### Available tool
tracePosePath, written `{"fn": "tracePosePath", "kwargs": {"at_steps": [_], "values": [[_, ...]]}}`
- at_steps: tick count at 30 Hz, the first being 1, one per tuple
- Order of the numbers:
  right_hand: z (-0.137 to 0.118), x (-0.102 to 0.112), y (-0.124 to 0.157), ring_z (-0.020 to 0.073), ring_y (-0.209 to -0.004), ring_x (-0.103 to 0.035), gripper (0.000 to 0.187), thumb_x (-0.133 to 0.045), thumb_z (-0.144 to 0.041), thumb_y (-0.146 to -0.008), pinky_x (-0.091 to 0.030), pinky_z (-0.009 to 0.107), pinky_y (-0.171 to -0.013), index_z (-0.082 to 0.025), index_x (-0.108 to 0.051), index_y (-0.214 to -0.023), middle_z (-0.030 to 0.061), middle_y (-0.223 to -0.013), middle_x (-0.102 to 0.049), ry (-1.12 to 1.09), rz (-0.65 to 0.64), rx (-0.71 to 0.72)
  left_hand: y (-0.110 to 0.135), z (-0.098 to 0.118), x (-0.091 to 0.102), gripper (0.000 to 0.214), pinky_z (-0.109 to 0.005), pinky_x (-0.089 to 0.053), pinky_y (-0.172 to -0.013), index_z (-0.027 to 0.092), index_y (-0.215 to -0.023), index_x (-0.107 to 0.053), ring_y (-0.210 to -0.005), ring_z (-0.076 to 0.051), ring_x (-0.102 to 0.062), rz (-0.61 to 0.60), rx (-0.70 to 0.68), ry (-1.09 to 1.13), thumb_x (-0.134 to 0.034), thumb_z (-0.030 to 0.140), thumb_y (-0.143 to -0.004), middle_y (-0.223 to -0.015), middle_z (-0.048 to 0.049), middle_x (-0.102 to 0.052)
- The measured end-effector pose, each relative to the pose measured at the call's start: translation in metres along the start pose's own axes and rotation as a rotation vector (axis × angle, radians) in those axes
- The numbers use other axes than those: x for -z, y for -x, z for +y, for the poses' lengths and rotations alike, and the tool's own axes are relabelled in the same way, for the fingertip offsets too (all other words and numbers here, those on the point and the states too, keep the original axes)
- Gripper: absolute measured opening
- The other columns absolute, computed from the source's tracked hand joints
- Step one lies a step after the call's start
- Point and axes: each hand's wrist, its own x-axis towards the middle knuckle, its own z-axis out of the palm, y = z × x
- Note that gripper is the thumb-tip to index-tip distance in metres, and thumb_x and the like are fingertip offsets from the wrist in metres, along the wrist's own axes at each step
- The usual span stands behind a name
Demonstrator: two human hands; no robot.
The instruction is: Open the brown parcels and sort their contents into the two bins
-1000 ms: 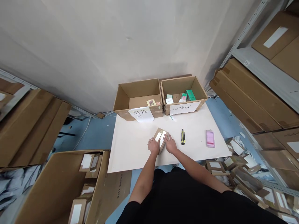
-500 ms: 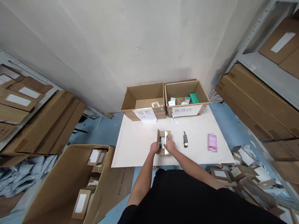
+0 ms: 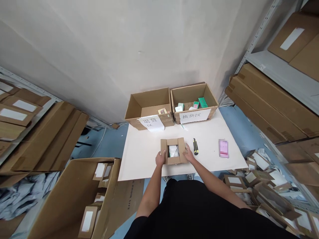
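1. Just in from the near edge of the table [image 3: 139,157], the left hand [image 3: 160,158] is clamped on the left flap [image 3: 163,146] of a small box [image 3: 173,160], thumb on top.
2. The right hand [image 3: 188,154] touches the right flap [image 3: 182,149]; thumb and forefinger are apart, and I can't tell whether the hidden fingers pinch it.
3. The small box sits between both hands, mouth up, flaps spread, its long axis running near to far.
4. Inside it lies a white package [image 3: 174,151].
5. Right of the right hand lies a cutter [image 3: 195,147], lengthwise near to far; farther right, a blurred pink item [image 3: 224,148].
6. Along the far edge stand two big boxes [image 3: 149,94] with paper signs [image 3: 195,116].
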Motion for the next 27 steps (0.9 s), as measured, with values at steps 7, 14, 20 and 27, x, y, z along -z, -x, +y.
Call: {"fn": "tracePosePath", "kwargs": {"at_steps": [7,14,20,27], "values": [[-0.032,0.004,0.007,0.0255,-0.165,-0.01,0.064,-0.046,-0.009,-0.094,-0.017,0.051,-0.131,-0.023,-0.054,-0.156,0.0065,-0.175,-0.028,0.507,-0.068,0.204,0.01,0.024,-0.023,0.06,-0.048,-0.036,-0.124,0.029,-0.162,-0.043,-0.164,-0.028,-0.018,0.284,-0.307,-0.274,-0.042,0.023,-0.102,-0.176,-0.0065,-0.025],[-0.06,0.001,-0.009,0.0251,-0.161,-0.028,0.043,-0.044,-0.008,-0.099,-0.011,0.058,-0.131,-0.014,-0.071,-0.131,0.0171,-0.152,-0.06,0.625,-0.225,0.42,0.015,0.02,-0.036,0.054,-0.053,-0.023,-0.129,0.016,-0.147,-0.059,-0.165,-0.032,-0.009,0.106,-0.3,-0.367,-0.05,0.044,-0.102,-0.176,-0.0191,-0.017],[-0.047,-0.009,-0.006,0.0259,-0.162,-0.024,0.058,-0.041,-0.006,-0.096,-0.013,0.058,-0.13,-0.018,-0.058,-0.15,0.0145,-0.171,-0.035,0.595,-0.179,0.32,0.012,0.014,-0.024,0.047,-0.042,-0.032,-0.125,0.021,-0.118,-0.078,-0.166,-0.028,-0.004,-0.101,-0.35,-0.228,-0.05,0.055,-0.102,-0.179,-0.0088,-0.014],[-0.058,0.003,-0.027,0.0329,-0.163,-0.013,0.086,-0.051,-0.005,-0.085,-0.025,0.049,-0.127,-0.024,-0.035,-0.167,0.0052,-0.179,-0.004,0.6,-0.131,0.214,0.0,0.012,-0.003,0.049,-0.037,-0.029,-0.128,0.021,-0.104,-0.081,-0.165,-0.027,-0.009,-0.297,-0.369,-0.104,-0.059,0.064,-0.095,-0.174,-0.0074,-0.033]]}}
